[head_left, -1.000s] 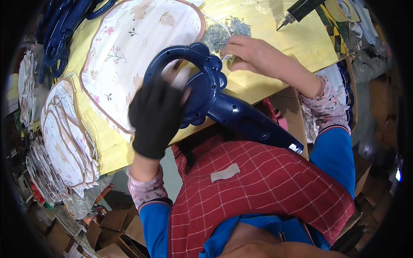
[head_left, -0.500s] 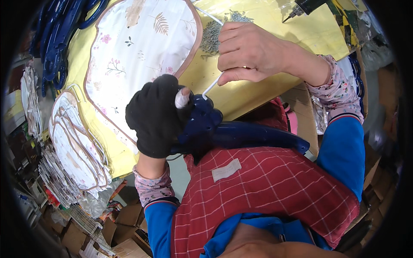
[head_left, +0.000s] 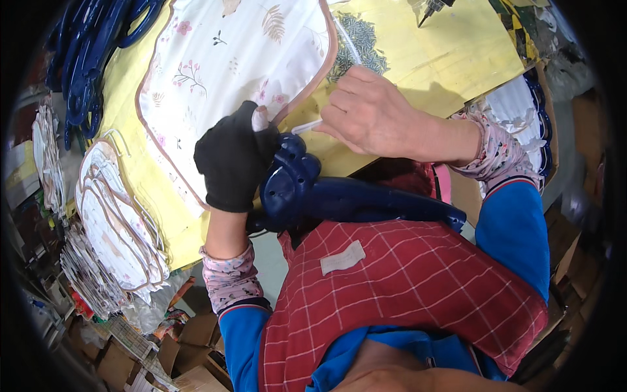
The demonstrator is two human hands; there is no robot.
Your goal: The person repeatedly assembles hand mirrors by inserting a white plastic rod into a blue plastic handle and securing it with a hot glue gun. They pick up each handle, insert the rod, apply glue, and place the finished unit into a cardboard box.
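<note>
One white rod juts from right fingers toward blue frame.

A worker in a red checked apron grips a dark blue plastic piece with a black-gloved left hand as the bare right hand pinches a thin white rod, its tip near the piece's scalloped end. 1 large floral panel and 1 heap of screws lie on the yellow tabletop.
</note>
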